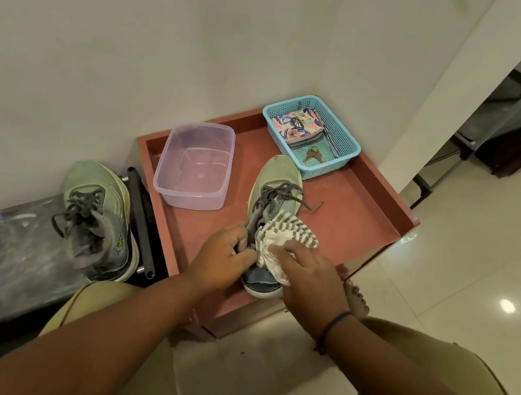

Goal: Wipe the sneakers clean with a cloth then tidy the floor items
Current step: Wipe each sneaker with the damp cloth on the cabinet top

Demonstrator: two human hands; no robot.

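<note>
Meanwhile, at frame centre, the left hand (220,259) grips a pale-green laced sneaker (274,199) on a red tray (364,220); the right hand (308,276) presses a striped white cloth (283,238) against its collar.

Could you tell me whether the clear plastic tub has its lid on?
Off: the clear plastic tub is open-topped, its bare inside visible.

Red tray (369,211): tub (194,166), basket (346,139), sneaker (277,179).
</note>
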